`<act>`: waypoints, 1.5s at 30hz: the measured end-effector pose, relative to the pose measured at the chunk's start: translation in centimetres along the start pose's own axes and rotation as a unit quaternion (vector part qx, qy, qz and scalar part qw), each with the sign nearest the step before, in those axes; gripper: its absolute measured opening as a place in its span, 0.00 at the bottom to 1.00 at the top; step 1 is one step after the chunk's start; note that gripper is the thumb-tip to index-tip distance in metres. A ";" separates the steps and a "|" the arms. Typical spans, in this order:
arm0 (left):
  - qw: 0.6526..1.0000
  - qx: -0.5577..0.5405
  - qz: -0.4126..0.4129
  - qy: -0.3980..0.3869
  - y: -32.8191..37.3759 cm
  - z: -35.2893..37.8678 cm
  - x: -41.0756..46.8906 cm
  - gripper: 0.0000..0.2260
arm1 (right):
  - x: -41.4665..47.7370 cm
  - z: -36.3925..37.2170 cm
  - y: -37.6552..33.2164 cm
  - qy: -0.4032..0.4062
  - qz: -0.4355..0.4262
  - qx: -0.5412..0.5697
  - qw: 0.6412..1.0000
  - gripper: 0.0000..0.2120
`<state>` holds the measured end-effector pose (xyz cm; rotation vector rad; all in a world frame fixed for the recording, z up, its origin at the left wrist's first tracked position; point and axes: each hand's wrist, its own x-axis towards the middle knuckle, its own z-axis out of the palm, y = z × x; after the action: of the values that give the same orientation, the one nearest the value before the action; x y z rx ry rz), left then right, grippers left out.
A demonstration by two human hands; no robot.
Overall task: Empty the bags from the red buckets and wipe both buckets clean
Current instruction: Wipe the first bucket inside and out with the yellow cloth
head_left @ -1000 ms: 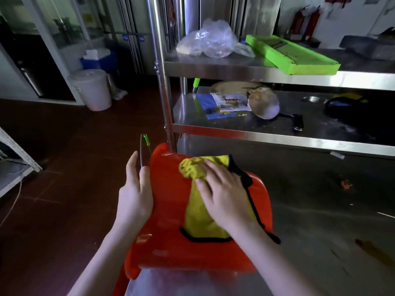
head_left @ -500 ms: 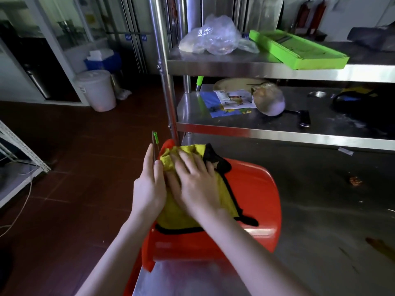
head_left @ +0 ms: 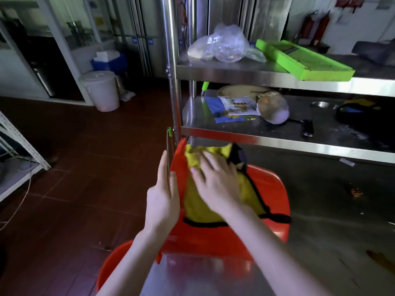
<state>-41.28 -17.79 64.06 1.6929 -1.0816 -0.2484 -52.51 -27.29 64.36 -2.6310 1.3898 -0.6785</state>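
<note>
Head view: tipped red plastic bucket [head_left: 267,189] on steel table [head_left: 331,231], near left; flat right hand [head_left: 215,180] presses yellow black-edged cloth [head_left: 198,208] on it, flat left hand [head_left: 163,195] steadies. Wiping underway; second red bucket [head_left: 111,268] probably pending.

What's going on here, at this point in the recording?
A person is wiping a red bucket that lies tipped on the steel table. The right hand presses a yellow cloth flat against its upturned side, while the left hand steadies its left edge with straight fingers. A second red bucket shows below the table edge, partly hidden.
</note>
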 end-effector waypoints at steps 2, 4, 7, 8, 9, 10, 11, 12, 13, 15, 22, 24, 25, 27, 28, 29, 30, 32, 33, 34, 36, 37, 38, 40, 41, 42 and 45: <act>1.000 -0.007 0.008 0.017 -0.2 0.4 -0.6 0.22 | -0.1 0.5 -2.5 0.011 -0.051 0.010 0.999 0.28; 0.999 -0.014 0.009 0.038 -0.5 0.5 -1.3 0.23 | -0.6 0.3 -1.9 0.008 -0.065 0.016 0.998 0.27; 0.998 -0.014 0.025 0.050 -0.7 0.4 -2.3 0.23 | -1.6 -0.3 2.6 0.025 -0.014 0.005 1.000 0.28; 0.998 -0.021 0.027 0.050 -0.8 0.4 -2.7 0.23 | -1.9 -0.6 4.8 0.031 0.031 -0.002 0.999 0.28; 0.998 -0.027 0.030 0.049 -0.9 0.4 -3.1 0.24 | -2.2 -1.0 7.1 0.031 0.084 -0.004 0.996 0.28; 0.998 -0.033 0.031 0.047 -1.1 0.4 -3.5 0.24 | -2.3 -1.4 9.5 0.018 0.138 0.006 0.990 0.27; 0.998 -0.036 0.029 0.045 -1.2 0.4 -3.9 0.25 | -2.3 -2.0 11.6 -0.007 0.186 0.029 0.982 0.27; 0.998 -0.035 0.028 0.043 -1.4 0.6 -4.3 0.25 | -2.0 -2.4 13.2 -0.035 0.218 0.058 0.974 0.27; 0.998 -0.030 0.029 0.042 -1.7 0.8 -4.6 0.25 | -1.5 -2.5 14.0 -0.054 0.232 0.078 0.968 0.27; 0.998 -0.009 0.038 0.043 -2.5 1.6 -5.1 0.25 | 0.1 -2.0 13.0 -0.061 0.213 0.052 0.974 0.26; 0.999 0.002 0.044 0.023 -3.4 1.2 -4.2 0.25 | 0.2 1.0 -1.1 0.024 -0.071 0.007 0.997 0.26; 0.999 0.002 0.037 0.000 -2.6 0.2 -3.1 0.26 | -1.2 1.4 -1.9 0.059 -0.068 0.008 0.996 0.26; 1.000 -0.001 0.027 -0.010 -1.8 -0.4 -2.0 0.30 | -2.0 1.7 -2.0 0.076 -0.067 0.003 0.995 0.26; 0.998 -0.043 -0.002 -0.039 -0.4 -1.2 1.3 0.41 | -3.8 2.2 -2.1 0.095 -0.074 -0.005 0.993 0.28; 0.994 -0.083 -0.032 -0.056 0.3 -1.3 3.4 0.44 | -4.8 2.5 -2.1 0.100 -0.083 -0.006 0.992 0.29; 0.986 -0.126 -0.079 -0.068 1.1 -1.2 5.6 0.45 | -5.6 2.9 -2.1 0.109 -0.094 -0.007 0.989 0.30; 0.974 -0.162 -0.136 -0.079 1.9 -0.8 7.6 0.45 | -6.3 3.1 -2.1 0.115 -0.104 -0.006 0.988 0.30; 0.961 -0.127 -0.226 -0.093 3.3 0.6 10.0 0.41 | -7.1 3.3 -1.9 0.118 -0.113 0.000 0.987 0.30; 0.965 -0.054 -0.236 -0.099 3.6 1.3 10.3 0.38 | -7.1 3.4 -1.7 0.120 -0.112 0.006 0.986 0.29; 0.970 0.023 -0.223 -0.092 3.7 1.9 10.3 0.33 | -6.8 3.2 -1.3 0.117 -0.109 0.015 0.987 0.28; 0.978 0.095 -0.177 -0.063 3.6 2.0 9.8 0.26 | -5.7 2.6 -0.1 0.097 -0.086 0.027 0.991 0.27; 0.980 0.095 -0.168 -0.055 3.4 1.6 9.4 0.25 | -5.0 2.3 0.9 0.087 -0.065 0.025 0.994 0.27; 0.981 0.089 -0.168 -0.049 3.4 1.1 8.9 0.24 | -4.3 1.8 2.4 0.079 -0.034 0.021 0.996 0.26; 0.984 0.062 -0.166 -0.034 3.5 0.4 7.5 0.24 | -2.7 0.9 6.5 0.075 0.051 0.001 0.996 0.26; 0.985 0.048 -0.162 -0.031 3.6 0.2 6.5 0.24 | -1.9 0.3 8.9 0.065 0.102 -0.001 0.993 0.25; 0.986 0.037 -0.157 -0.029 3.8 0.1 5.5 0.25 | -1.0 -0.4 11.2 0.031 0.152 0.013 0.988 0.25; 0.989 0.000 -0.146 -0.022 3.8 0.2 3.4 0.26 | 1.3 -1.6 14.0 -0.079 0.213 0.067 0.972 0.24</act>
<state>-41.51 -20.62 68.36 1.8509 -0.8622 -0.4747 -63.22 -36.27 62.37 -2.1275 1.7102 -0.4751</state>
